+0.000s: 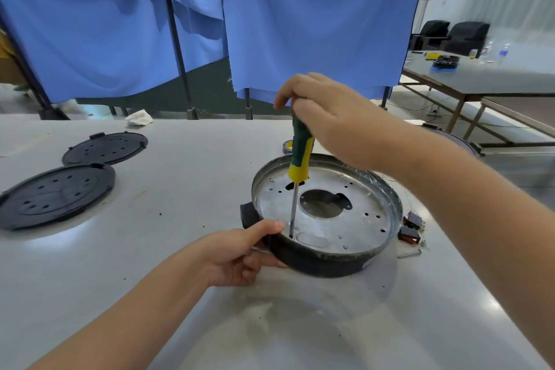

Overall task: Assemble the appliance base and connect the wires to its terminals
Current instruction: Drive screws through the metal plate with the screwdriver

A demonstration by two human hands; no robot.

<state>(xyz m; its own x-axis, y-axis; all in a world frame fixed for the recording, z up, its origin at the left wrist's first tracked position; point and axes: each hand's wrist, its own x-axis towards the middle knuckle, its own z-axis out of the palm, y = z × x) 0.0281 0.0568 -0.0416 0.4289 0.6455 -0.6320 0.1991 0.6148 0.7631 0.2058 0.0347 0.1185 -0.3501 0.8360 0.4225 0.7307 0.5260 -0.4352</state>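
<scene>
The appliance base (pixel 327 216) sits on the table (pixel 150 294) at centre frame. A screwdriver (pixel 297 171) stands near upright inside it, tip at the near-left part of the base plate. The right hand (pixel 327 117) grips the handle from above; the left hand (pixel 240 252) holds the rim at lower left. Two perforated covers (pixel 57 195) lie at the left, one (pixel 105 149) behind the other. Small parts (pixel 410 230) lie just right of the base. A second table (pixel 486 75) stands at upper right.

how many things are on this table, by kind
black perforated discs: 2
appliance base: 1
screwdriver: 1
tape roll: 1
small red-and-black parts: 2
crumpled paper: 1
total: 8
</scene>
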